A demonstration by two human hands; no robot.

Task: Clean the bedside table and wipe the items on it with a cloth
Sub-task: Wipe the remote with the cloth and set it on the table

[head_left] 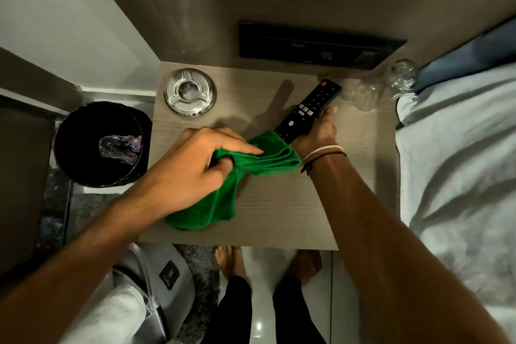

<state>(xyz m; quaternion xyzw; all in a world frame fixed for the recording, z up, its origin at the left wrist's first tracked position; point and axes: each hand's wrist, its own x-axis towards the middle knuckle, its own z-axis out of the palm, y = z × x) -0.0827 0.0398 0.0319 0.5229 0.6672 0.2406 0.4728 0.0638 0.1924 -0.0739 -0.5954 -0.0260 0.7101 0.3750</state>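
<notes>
A green cloth is bunched in my left hand over the middle of the wooden bedside table. One fold of the cloth reaches right to the lower end of a black remote control. My right hand grips the remote from its right side and holds it tilted above the table. A glass ashtray sits at the table's back left. Two clear glasses stand at the back right corner.
A black waste bin with a wrapper inside stands left of the table. A bed with pale sheets borders the right edge. A black switch panel is on the wall behind. My bare feet and a grey bag are below.
</notes>
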